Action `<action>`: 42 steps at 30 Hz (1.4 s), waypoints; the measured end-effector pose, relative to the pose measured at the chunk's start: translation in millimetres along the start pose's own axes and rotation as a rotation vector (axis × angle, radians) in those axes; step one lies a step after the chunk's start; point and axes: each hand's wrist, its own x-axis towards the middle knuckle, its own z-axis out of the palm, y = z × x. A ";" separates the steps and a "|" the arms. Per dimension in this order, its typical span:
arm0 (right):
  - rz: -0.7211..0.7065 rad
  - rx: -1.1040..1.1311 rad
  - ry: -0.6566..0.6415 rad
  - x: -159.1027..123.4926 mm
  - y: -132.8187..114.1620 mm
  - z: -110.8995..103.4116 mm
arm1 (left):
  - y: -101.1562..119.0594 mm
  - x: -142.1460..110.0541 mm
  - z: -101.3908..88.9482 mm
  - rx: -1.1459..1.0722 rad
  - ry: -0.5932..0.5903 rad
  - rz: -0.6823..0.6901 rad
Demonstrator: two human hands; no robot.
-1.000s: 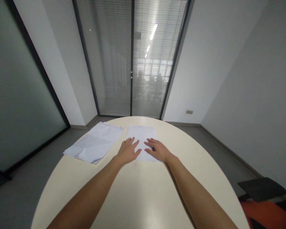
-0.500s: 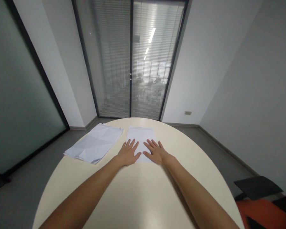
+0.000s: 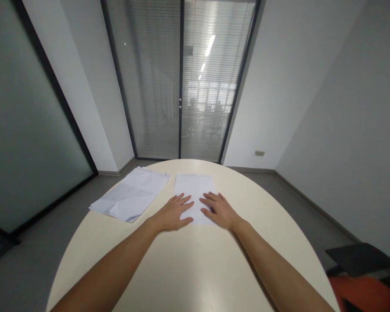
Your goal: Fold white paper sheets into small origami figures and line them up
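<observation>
A white sheet of paper (image 3: 195, 184) lies flat on the pale round table (image 3: 195, 264), straight in front of me. My left hand (image 3: 173, 213) rests over its left edge with the fingers spread. On the opposite edge lies my right hand (image 3: 220, 210), its fingers apart and slightly bent. Neither hand grips anything. Between the hands a strip of the sheet shows; its side edges are partly covered by my palms. Left of the sheet is a stack of creased white papers (image 3: 131, 193), apart from my left hand.
A chair with a red seat (image 3: 365, 292) and black backrest (image 3: 360, 259) stands at the lower right, beside the table. Beyond the table is a glass door with blinds (image 3: 201, 130). A frosted glass panel (image 3: 29, 130) stands at the left.
Both hands have slid slightly nearer to me and a little farther apart, and the sheet's near edge sits lower. My right fingers are more bent. The view has shifted slightly.
</observation>
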 end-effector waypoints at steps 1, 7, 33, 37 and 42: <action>-0.033 0.025 0.016 -0.3 2.2 -1.0 | -0.1 1.1 0.3 -0.004 0.007 -0.003; -0.095 0.073 -0.086 -12.9 6.3 -14.7 | -1.3 3.9 1.0 -0.023 0.024 -0.031; -0.110 0.118 -0.048 -14.2 17.3 -20.1 | -1.6 -5.5 -0.3 -0.159 0.172 0.091; -0.034 0.181 0.017 -14.2 19.6 -22.3 | -1.4 -4.1 -1.5 -0.183 0.253 0.077; 0.043 0.254 0.073 -17.1 26.8 -25.7 | -5.7 -1.8 -4.6 -0.234 0.310 -0.050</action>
